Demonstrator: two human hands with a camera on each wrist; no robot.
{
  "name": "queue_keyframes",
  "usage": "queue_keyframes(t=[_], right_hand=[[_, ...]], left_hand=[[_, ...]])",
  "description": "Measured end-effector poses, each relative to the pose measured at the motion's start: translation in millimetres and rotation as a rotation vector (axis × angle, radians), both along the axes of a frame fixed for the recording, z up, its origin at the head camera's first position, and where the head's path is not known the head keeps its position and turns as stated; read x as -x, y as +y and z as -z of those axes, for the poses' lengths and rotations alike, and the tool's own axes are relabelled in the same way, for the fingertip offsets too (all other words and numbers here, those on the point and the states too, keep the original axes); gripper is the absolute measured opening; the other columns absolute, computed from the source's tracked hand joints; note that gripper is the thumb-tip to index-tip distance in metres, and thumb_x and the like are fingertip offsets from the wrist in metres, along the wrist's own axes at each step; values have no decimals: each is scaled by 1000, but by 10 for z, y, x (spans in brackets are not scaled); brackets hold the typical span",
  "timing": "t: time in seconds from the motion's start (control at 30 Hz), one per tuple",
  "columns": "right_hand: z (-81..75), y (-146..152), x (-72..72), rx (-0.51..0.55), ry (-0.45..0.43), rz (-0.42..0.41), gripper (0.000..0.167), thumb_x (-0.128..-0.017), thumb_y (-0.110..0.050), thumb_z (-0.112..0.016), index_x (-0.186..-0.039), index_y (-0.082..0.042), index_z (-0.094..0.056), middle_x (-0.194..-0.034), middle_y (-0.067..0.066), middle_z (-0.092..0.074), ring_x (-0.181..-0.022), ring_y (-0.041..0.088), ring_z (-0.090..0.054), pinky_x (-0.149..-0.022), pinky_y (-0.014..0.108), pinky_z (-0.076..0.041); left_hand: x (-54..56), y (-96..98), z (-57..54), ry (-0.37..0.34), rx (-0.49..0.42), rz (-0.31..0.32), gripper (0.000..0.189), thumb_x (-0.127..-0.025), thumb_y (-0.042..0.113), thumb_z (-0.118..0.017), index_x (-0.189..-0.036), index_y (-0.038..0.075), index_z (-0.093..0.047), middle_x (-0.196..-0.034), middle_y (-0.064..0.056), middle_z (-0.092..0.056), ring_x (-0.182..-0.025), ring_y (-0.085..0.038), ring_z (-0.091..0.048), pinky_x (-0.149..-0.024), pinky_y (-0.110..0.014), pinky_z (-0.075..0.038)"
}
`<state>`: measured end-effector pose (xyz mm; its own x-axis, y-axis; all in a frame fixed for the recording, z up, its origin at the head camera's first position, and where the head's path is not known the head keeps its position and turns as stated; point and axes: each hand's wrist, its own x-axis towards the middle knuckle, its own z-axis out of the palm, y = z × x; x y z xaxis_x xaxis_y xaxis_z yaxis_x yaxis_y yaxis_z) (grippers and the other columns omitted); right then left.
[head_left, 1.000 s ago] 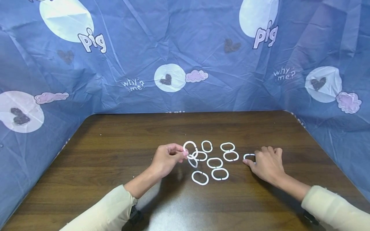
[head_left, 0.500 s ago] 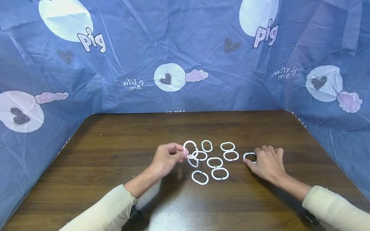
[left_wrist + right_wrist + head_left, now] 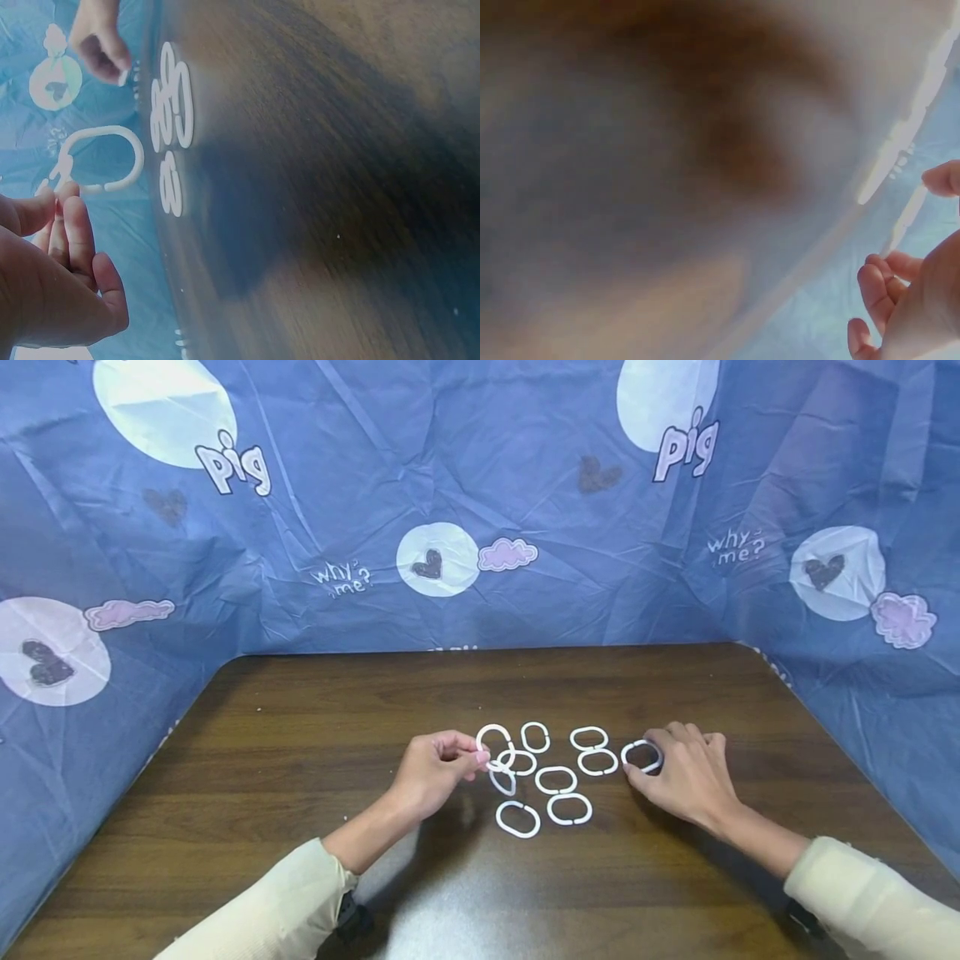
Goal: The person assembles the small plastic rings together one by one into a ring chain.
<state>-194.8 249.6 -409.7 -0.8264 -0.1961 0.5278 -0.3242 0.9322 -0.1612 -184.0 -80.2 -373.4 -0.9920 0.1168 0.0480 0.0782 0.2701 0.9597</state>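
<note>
My left hand (image 3: 431,777) pinches a white oval plastic link (image 3: 492,727) between thumb and fingertips. A second link (image 3: 503,792) hangs below the fingertips, and a further one (image 3: 535,763) overlaps the held link in the head view. In the left wrist view a split link (image 3: 139,154) juts out past the fingers. Over on the right, my right hand (image 3: 686,772) holds another oval link (image 3: 642,743) between thumb and index finger. Its broad side faces up in the head view; the right wrist view shows that link (image 3: 907,214) edge-on.
Several loose white links lie between the hands on the brown wooden table (image 3: 337,693). One pair (image 3: 588,729) sits beside the right hand, another pair (image 3: 569,822) nearer the front, and a single link (image 3: 521,836) at front left. A blue printed cloth (image 3: 480,468) encloses the table's back and sides.
The right hand has shifted slightly left and back with its link, which now shows almost whole between the fingers. The left hand stays in place, its hanging link barely moving.
</note>
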Motion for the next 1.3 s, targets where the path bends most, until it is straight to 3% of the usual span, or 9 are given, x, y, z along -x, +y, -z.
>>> queue_keyframes(t=[0.3,0.63,0.93,1.3], right_hand=[[-235,-105,2,115,34,-95,40,-70,-32,-77,-97,-5,-68,-89,8,-64,-84,27,-58,-69,43,-35],[-380,-236,-19,191,17,-175,37,-71,-27,-78,-100,-6,-69,-81,-1,-58,-72,16,-50,-66,35,-36],[-476,-472,-16,227,-45,-288,36,-71,-26,-79,-101,-8,-69,-86,-4,-60,-74,15,-56,-65,32,-43],[-537,-711,-59,188,-68,-360,44,-72,-34,-79,-107,-8,-68,-92,-4,-62,-78,14,-56,-75,36,-41]], left_hand=[[-23,24,-39,8,-24,6,7,-84,5,-72,-88,-1,-71,-79,-14,-72,-63,-20,-64,-66,-34,-54],[-8,28,-16,-4,-33,8,5,-84,4,-71,-88,0,-71,-80,-12,-72,-69,-28,-66,-72,-44,-55],[-6,31,-25,14,-31,-3,7,-84,4,-72,-89,-1,-71,-81,-15,-72,-61,-17,-63,-68,-36,-55],[-15,29,-27,11,-19,7,5,-84,4,-72,-88,1,-71,-80,-13,-72,-70,-31,-66,-71,-41,-55]])
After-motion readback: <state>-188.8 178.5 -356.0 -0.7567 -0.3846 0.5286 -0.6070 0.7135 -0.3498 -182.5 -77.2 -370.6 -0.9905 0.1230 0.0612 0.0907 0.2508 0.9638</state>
